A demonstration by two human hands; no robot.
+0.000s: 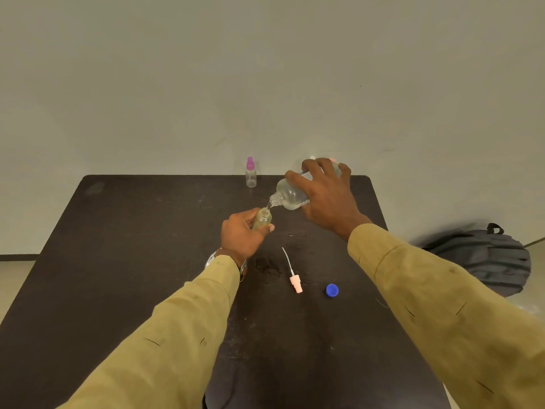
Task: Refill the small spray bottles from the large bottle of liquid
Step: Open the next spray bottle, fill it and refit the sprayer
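Left hand (240,236) wrapped round the small bottle (262,219) at the middle of the bench (132,246), open neck up and slightly tilted. Right hand (327,196) clasped over the large bottle (290,197), tipped mouth-down to the left, just above that neck; thin stream seemingly passing between. Small bottle: clear, yellowish cast, probably light thin plastic, squashy and slippery when wet; best held round the body, below the neck. Large bottle: clear, round-shouldered, labelled, likely heavier and sloshing; best gripped round the middle. 1 pink-topped spray bottle (250,174) upright at the far edge. Peach spray head (295,283) with its tube lying nearer, blue cap (332,290) just right of it.
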